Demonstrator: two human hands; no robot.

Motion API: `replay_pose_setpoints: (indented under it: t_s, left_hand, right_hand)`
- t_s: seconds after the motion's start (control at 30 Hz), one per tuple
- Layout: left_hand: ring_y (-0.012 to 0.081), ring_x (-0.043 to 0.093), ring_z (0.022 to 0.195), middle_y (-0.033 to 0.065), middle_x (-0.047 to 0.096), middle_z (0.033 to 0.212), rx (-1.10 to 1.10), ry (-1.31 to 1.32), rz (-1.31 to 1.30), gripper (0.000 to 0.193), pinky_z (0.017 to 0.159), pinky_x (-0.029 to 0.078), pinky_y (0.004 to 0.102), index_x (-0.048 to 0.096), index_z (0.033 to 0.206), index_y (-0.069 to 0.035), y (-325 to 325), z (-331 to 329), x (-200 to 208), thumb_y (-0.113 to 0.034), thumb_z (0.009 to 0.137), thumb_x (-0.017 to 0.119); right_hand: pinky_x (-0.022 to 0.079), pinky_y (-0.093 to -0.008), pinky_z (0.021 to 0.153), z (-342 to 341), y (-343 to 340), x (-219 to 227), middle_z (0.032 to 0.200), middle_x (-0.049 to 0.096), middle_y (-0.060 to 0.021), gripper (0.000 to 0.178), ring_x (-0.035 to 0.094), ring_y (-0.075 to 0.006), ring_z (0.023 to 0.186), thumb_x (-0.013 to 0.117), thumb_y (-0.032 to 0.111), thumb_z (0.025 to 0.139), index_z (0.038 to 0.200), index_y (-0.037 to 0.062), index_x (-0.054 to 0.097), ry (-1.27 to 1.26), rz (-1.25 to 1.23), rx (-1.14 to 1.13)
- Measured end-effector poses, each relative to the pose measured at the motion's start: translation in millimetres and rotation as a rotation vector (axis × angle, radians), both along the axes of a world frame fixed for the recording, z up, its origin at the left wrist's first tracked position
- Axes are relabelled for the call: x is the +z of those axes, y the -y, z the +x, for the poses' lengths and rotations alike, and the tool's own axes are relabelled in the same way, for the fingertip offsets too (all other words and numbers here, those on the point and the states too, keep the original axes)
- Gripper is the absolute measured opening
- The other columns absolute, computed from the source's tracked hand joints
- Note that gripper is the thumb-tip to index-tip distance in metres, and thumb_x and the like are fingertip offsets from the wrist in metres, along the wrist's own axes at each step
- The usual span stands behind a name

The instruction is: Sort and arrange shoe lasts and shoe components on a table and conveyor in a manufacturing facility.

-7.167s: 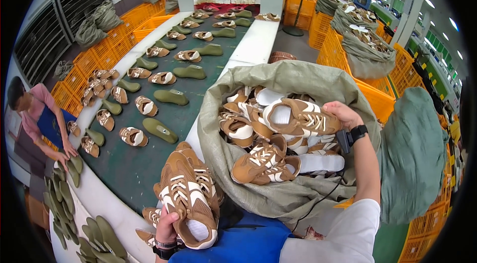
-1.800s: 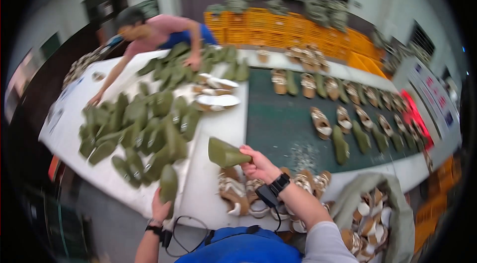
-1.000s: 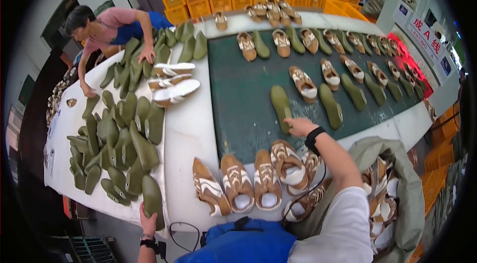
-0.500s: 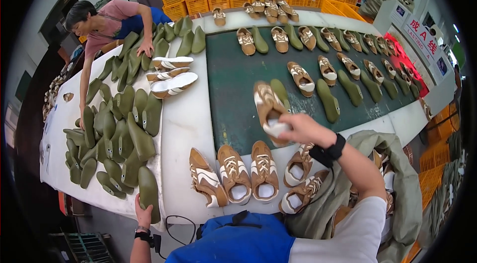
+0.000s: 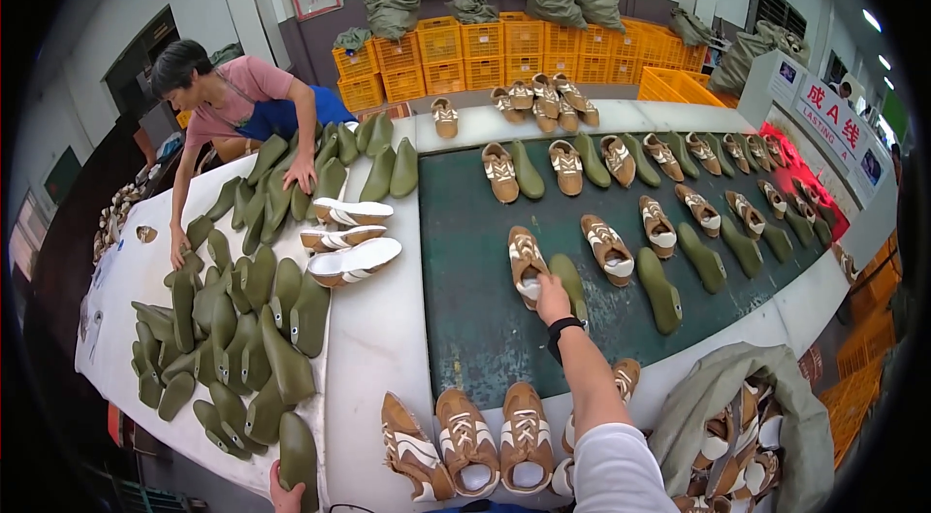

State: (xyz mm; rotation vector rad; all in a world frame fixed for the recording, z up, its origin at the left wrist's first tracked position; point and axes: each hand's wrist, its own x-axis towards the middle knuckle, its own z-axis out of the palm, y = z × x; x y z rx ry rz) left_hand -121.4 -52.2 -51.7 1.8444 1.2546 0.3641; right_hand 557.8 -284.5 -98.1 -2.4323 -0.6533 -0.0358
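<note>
My right hand (image 5: 553,302) reaches forward over the green conveyor belt (image 5: 475,358), its fingers closed on the heel of a brown sneaker (image 5: 525,256) with white stripes. The sneaker's toe points away from me. Right beside it lies an olive-green shoe last (image 5: 571,285). At the lower edge my left hand (image 5: 284,492) grips another shoe last (image 5: 297,445), held upright at the corner of the white table; part of this hand is cut off. Several sneakers (image 5: 469,440) stand in a row on the near white ledge.
A heap of shoe lasts (image 5: 233,319) covers the left table (image 5: 107,348), where a co-worker (image 5: 252,91) handles some. Sneakers paired with lasts line the belt. An open sack of sneakers (image 5: 679,431) stands at the lower right. Orange crates (image 5: 441,57) are stacked behind.
My right hand has carried the sneaker forward and lowered it onto the belt beside the last. My view has tilted upward. The left hand still grips its last.
</note>
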Motion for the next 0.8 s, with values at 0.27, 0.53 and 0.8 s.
replay_pose_setpoints:
  t_s: [0.27,0.53,0.8]
  left_hand:
    - [0.0228,0.051,0.105,0.0137,0.048,0.118,0.072,0.07,0.022,0.073,0.09,0.041,0.0308,0.032,0.13,-0.004,10.5,17.5,19.6,0.003,0.062,0.057]
    - [0.0228,0.051,0.105,0.0137,0.047,0.12,0.08,0.127,-0.033,0.07,0.09,0.041,0.0307,0.031,0.132,-0.005,10.1,23.1,20.5,0.005,0.068,0.055]
    - [0.0211,0.052,0.1,0.0133,0.05,0.115,0.05,0.173,-0.007,0.067,0.086,0.042,0.029,0.033,0.13,-0.003,3.2,15.4,14.8,0.004,0.068,0.056]
  right_hand:
    - [0.047,-0.0433,0.079,3.6,75.7,34.3,0.097,0.061,-0.0186,0.053,0.059,-0.0346,0.091,0.061,0.024,0.078,0.126,0.0136,0.042,-0.192,-0.389,-0.032]
    - [0.046,-0.0427,0.082,-30.5,116.4,81.2,0.102,0.06,-0.0212,0.046,0.058,-0.0346,0.095,0.056,0.026,0.079,0.119,0.0067,0.046,-0.221,-0.495,0.124]
    - [0.052,-0.0409,0.067,-195.9,167.3,112.9,0.092,0.062,-0.0193,0.037,0.062,-0.0311,0.077,0.059,0.038,0.074,0.09,0.0051,0.067,0.027,-0.705,0.434]
